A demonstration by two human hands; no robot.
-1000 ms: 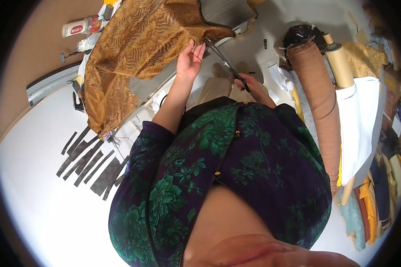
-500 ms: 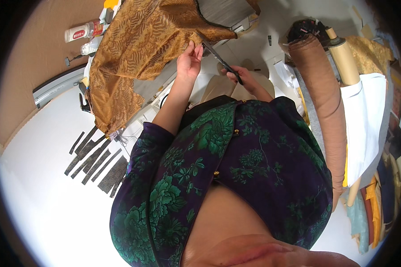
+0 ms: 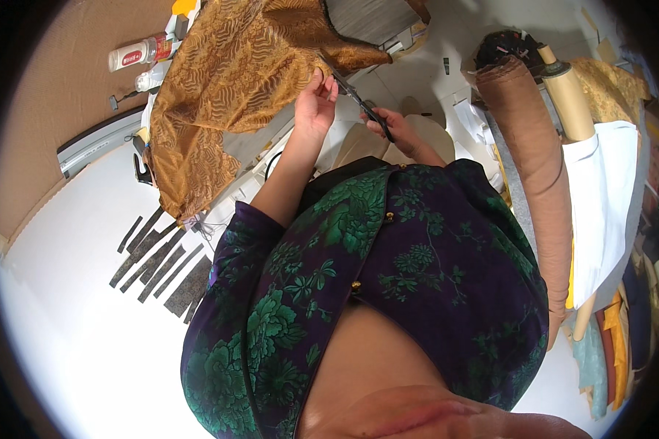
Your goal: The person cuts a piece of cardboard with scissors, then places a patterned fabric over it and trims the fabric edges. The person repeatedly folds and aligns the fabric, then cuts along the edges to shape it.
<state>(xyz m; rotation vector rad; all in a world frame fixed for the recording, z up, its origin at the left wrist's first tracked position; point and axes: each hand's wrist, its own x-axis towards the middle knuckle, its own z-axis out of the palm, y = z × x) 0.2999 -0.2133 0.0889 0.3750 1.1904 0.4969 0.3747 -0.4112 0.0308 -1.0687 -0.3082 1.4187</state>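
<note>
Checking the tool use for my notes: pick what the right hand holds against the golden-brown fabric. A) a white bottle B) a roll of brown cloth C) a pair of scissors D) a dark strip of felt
C: the right hand grips dark scissors, blades pointing at the golden-brown fabric edge pinched by the left hand.

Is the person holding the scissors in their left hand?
No, the scissors are in the right hand; the left hand pinches the golden cloth.
</note>
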